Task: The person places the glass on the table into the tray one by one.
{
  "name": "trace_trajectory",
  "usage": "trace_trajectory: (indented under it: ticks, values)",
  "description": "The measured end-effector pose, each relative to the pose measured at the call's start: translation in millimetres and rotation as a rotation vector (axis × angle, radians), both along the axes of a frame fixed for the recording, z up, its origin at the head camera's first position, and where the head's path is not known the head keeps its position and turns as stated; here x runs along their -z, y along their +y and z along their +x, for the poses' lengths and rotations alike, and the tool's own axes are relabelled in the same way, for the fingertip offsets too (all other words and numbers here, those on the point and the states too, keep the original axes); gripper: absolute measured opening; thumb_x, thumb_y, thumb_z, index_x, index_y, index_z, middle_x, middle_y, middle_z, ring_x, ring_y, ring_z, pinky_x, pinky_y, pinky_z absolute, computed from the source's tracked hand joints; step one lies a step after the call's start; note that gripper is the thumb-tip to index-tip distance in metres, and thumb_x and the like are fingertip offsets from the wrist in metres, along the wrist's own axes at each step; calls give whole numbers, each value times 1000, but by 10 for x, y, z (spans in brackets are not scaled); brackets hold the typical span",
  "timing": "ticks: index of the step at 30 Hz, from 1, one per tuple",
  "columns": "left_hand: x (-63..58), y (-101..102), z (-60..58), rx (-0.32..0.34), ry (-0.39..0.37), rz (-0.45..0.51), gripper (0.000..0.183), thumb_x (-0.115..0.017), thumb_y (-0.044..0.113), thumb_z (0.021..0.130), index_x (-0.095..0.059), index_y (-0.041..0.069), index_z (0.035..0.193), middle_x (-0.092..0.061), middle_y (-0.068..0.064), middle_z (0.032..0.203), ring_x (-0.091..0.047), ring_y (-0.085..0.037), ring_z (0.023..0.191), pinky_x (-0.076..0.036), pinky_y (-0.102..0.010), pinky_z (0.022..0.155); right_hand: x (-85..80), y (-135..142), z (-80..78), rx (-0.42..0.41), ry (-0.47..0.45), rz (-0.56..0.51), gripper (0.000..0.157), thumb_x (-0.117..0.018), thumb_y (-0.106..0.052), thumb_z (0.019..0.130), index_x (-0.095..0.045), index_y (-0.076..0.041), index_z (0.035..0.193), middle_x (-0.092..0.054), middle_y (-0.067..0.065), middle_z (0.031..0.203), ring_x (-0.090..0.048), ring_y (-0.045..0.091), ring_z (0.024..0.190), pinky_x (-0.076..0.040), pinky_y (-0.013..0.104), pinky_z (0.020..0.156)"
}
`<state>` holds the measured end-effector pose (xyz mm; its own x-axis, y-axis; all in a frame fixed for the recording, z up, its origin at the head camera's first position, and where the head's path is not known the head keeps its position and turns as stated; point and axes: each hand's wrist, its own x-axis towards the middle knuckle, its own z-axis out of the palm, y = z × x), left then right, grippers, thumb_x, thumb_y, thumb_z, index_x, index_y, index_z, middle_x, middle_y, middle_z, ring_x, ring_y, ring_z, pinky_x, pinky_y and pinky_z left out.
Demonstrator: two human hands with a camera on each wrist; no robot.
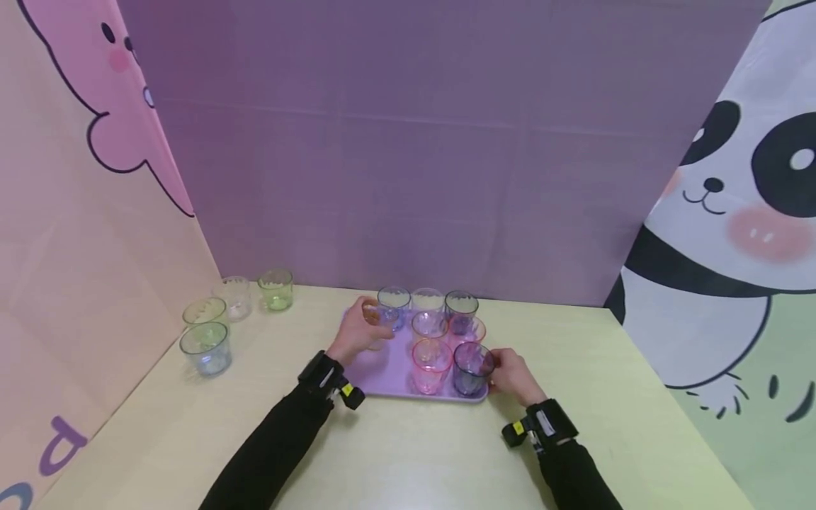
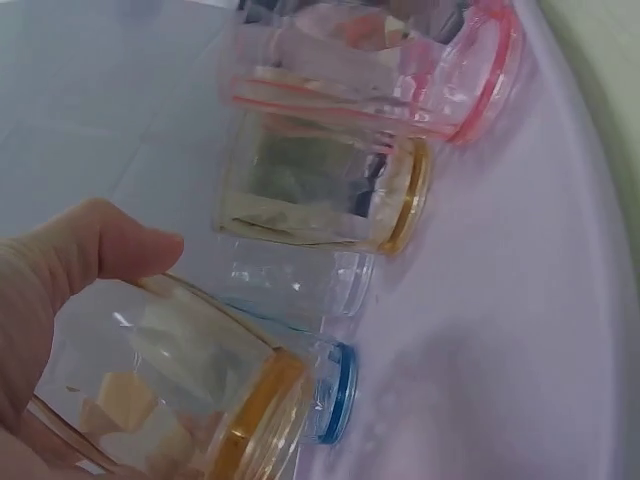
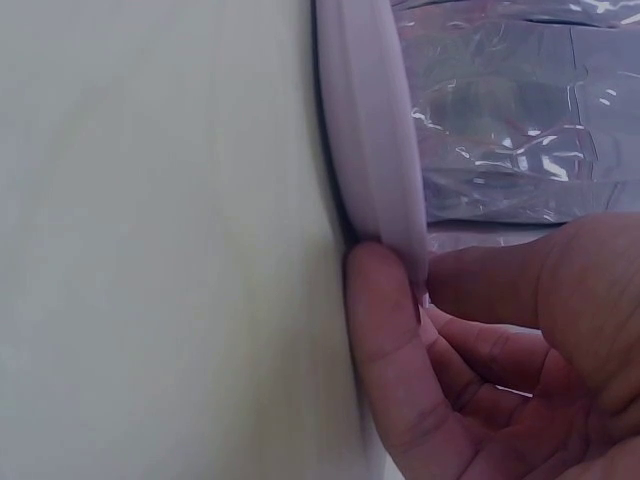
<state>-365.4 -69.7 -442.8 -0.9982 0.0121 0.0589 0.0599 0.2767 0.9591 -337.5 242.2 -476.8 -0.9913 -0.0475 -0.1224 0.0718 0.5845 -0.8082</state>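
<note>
My left hand (image 1: 358, 331) grips a clear glass with an amber base (image 2: 190, 370), tilted over the left part of a lilac tray (image 1: 372, 372). Behind that glass, a blue-based glass (image 2: 335, 390) stands on the tray. My right hand (image 1: 515, 375) pinches the tray's rim (image 3: 375, 130) at the near right corner, thumb inside and a finger outside. Close to that hand is a dark purple glass (image 1: 472, 372), with a pink glass (image 1: 431, 368) beside it. Another amber-based glass (image 2: 320, 185) stands farther in, and a dark-rimmed glass (image 1: 462, 308) sits at the back.
Left of the tray, on the pale table (image 1: 433, 453), stand a light blue glass (image 1: 209, 350), a yellowish glass (image 1: 204, 309), a clear glass (image 1: 236, 297) and a green glass (image 1: 276, 292). A purple backdrop (image 1: 408, 156) rises behind, with printed panels on both sides.
</note>
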Motion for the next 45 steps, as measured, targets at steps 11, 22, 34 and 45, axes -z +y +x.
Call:
trace_trajectory:
  ticks: [11,22,34,45]
  values:
    - [67,102,48,-12,-57,-69,80,-82,14,61,-38,7,127,-50,-11,121,-52,-27,108,-47,-39,90,3,1,25,-7,22,-15,27,-45,18,69,-59,3,86,-60,13,84,-59,20,72,-55,31,56]
    - [115,141,75,18,-52,-81,79,-82,14,62,-40,8,129,-50,-18,124,-51,-32,111,-47,-44,90,-3,-8,57,-18,35,-38,24,-42,18,70,-57,4,83,-58,13,80,-60,20,68,-55,33,54]
    - [161,177,55,37,-53,-46,86,-82,11,60,-34,5,131,-46,-17,129,-49,-34,115,-43,-44,96,-26,-5,60,-11,29,-45,26,-43,18,70,-58,4,86,-59,14,83,-61,20,70,-56,33,55]
    - [150,179,80,32,-47,-69,85,-82,12,61,-34,7,131,-48,-19,128,-49,-34,115,-43,-46,96,-11,-14,66,-8,30,-35,25,-43,17,71,-58,3,84,-58,12,82,-59,20,69,-55,32,55]
